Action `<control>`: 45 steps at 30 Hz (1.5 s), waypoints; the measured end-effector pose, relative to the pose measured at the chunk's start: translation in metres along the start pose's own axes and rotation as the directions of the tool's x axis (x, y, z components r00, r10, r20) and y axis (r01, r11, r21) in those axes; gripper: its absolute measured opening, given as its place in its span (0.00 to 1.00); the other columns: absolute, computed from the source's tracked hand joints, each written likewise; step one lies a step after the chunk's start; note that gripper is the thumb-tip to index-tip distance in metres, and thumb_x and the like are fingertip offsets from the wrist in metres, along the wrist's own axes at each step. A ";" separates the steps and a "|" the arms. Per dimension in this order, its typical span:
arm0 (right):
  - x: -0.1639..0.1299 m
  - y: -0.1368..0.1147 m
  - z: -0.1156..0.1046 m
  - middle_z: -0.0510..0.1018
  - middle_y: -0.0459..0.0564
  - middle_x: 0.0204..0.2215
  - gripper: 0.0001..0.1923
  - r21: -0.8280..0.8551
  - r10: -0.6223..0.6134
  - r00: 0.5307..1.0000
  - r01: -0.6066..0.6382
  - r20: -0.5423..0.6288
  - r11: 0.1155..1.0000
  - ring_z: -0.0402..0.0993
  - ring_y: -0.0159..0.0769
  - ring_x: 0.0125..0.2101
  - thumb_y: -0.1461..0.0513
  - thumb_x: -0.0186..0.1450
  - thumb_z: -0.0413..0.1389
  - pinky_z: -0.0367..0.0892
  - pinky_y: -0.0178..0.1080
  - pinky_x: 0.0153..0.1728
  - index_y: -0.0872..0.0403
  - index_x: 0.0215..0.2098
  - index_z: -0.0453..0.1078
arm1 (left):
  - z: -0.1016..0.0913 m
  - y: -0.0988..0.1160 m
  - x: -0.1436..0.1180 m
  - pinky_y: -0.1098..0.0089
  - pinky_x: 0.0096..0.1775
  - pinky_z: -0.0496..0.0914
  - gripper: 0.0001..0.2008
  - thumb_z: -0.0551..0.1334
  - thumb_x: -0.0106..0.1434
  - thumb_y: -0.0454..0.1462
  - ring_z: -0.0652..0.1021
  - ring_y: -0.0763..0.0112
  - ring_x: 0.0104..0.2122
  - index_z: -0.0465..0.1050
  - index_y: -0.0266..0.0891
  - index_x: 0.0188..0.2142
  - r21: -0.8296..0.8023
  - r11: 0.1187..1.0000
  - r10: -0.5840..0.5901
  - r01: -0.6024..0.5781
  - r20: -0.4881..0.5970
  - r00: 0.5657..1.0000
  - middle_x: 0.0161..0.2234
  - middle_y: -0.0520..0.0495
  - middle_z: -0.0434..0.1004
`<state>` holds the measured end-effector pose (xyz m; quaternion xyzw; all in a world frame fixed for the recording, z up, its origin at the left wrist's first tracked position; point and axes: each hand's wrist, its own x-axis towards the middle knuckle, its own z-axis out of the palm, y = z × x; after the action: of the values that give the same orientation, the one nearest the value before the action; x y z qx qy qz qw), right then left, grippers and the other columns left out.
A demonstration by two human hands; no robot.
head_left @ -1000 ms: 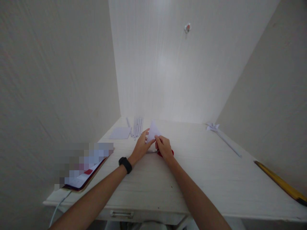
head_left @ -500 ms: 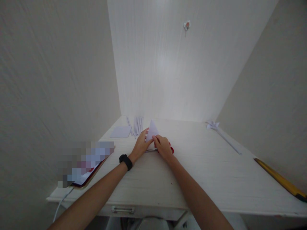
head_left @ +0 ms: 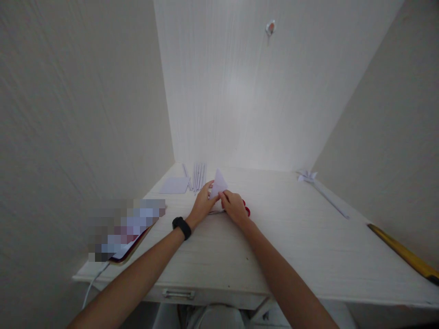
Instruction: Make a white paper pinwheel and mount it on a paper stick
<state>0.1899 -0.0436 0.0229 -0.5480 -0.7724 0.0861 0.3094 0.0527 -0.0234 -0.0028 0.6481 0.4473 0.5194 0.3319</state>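
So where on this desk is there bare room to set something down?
Bare desk runs from the right hand to the yellow ruler, below the paper flower stem. It is crowded where both hands pinch the folded paper, with the left hand near the paper strips.

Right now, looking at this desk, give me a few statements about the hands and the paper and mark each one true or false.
1. Both the left hand and the right hand hold the folded white paper. True.
2. The black wristband is on the right wrist. False: it is on the left wrist.
3. The red-handled scissors lie by the right hand. True.
4. The paper flower on a stem lies at the desk's left edge. False: it lies far right.
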 end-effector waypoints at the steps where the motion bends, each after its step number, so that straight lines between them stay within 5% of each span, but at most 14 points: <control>1: 0.000 0.001 0.000 0.74 0.48 0.22 0.19 0.035 -0.001 1.000 0.001 -0.002 0.999 0.68 0.31 0.25 0.59 0.69 0.42 0.55 0.32 0.29 0.55 0.26 0.67 | 0.000 -0.001 0.000 0.70 0.31 0.70 0.29 0.63 0.56 0.40 0.75 0.70 0.34 0.59 0.37 0.56 -0.008 1.000 -0.007 0.007 -0.002 1.000 0.52 0.36 0.65; 8: 0.001 0.011 0.004 0.70 0.43 0.17 0.21 0.272 -0.023 0.998 0.036 -0.050 0.962 0.66 0.29 0.21 0.56 0.70 0.38 0.57 0.30 0.28 0.53 0.26 0.64 | 0.001 0.011 -0.003 0.74 0.25 0.68 0.30 0.63 0.55 0.41 0.75 0.75 0.29 0.57 0.38 0.56 -0.137 0.990 -0.042 0.043 0.010 0.999 0.53 0.35 0.62; 21: 0.003 0.015 0.006 0.69 0.42 0.16 0.20 0.336 -0.011 0.997 0.036 -0.077 0.941 0.66 0.29 0.19 0.54 0.69 0.37 0.57 0.30 0.26 0.53 0.26 0.63 | 0.001 0.016 -0.003 0.74 0.24 0.68 0.30 0.63 0.55 0.43 0.77 0.74 0.28 0.58 0.38 0.56 -0.189 0.981 -0.040 0.046 0.036 0.999 0.53 0.34 0.63; 31: 0.006 0.015 0.011 0.72 0.46 0.17 0.14 0.451 0.124 0.986 -0.063 -0.107 0.890 0.71 0.31 0.20 0.54 0.64 0.48 0.63 0.32 0.25 0.54 0.25 0.62 | -0.001 0.018 -0.006 0.73 0.27 0.69 0.25 0.56 0.61 0.43 0.77 0.70 0.33 0.58 0.39 0.56 -0.203 0.979 0.016 0.007 0.112 0.994 0.52 0.38 0.65; 38: 0.005 0.009 0.006 0.73 0.46 0.17 0.10 0.455 0.132 0.987 -0.077 -0.090 0.887 0.69 0.31 0.19 0.58 0.61 0.50 0.64 0.32 0.24 0.55 0.26 0.65 | -0.002 0.009 -0.002 0.66 0.38 0.70 0.15 0.56 0.60 0.42 0.75 0.65 0.36 0.71 0.35 0.40 -0.145 0.988 -0.049 0.046 -0.018 0.999 0.39 0.44 0.76; 45: 0.002 0.007 0.004 0.74 0.46 0.21 0.11 0.472 0.070 0.996 -0.032 -0.063 0.881 0.68 0.31 0.22 0.58 0.60 0.49 0.63 0.33 0.26 0.56 0.34 0.69 | -0.007 0.005 0.001 0.63 0.43 0.69 0.18 0.63 0.54 0.43 0.77 0.63 0.38 0.73 0.32 0.41 -0.275 0.959 -0.087 0.072 -0.043 0.995 0.41 0.40 0.78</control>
<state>0.1925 -0.0383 0.0174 -0.4797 -0.7011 0.2572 0.4606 0.0476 -0.0249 0.0040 0.5631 0.4061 0.5798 0.4264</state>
